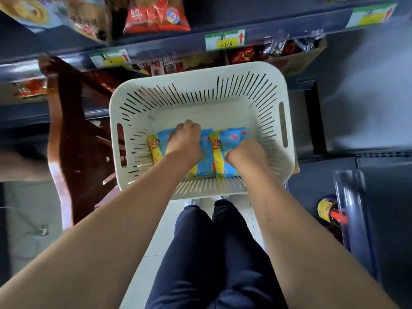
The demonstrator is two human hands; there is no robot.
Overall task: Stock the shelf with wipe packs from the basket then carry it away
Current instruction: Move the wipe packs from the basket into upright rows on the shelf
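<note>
A cream slotted basket stands in front of me below the dark shelves. Two blue and yellow wipe packs lie side by side on its floor. My left hand is curled down over the left wipe pack, fingers at its far edge. My right hand presses on the right wipe pack, its fingers hidden under the knuckles. Whether either pack is lifted off the basket floor I cannot tell.
Dark shelf edges with green and yellow price tags run across the top, holding red snack bags. A brown wooden chair stands at the left. A bottle sits low at the right. My legs are below the basket.
</note>
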